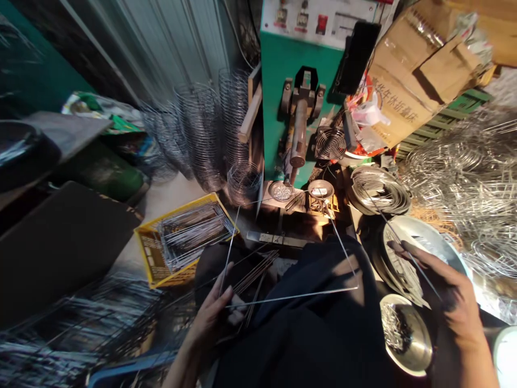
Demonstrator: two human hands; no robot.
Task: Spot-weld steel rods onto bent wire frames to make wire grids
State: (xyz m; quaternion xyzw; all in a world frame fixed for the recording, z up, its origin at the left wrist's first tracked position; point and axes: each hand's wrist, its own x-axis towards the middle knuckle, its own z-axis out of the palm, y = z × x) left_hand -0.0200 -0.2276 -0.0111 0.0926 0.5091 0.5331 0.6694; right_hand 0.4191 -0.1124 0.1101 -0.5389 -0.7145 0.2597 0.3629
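Note:
My left hand (220, 304), low in the middle of the view, pinches one corner of a thin four-sided wire frame (299, 296). The frame is tilted above my dark-clothed lap, its far side reaching toward the welding machine (272, 97). On the right, my right hand (448, 280) has its fingers around a straight wire rod (390, 222), which slants up and left, apart from the frame. Beneath that hand are a large metal basin (450, 242) and a steel bowl (422, 350) of small metal pieces. Several loose wire rods (254, 275) lie across my lap near the left hand.
A yellow crate (147, 264) of wire pieces stands left. Stacked wire coils (200, 134) rise behind it. A small dish (281, 191) of bits sits below the machine's electrode arm (299, 134). Wire bundles (484, 178) and a cardboard box (399, 91) crowd the right.

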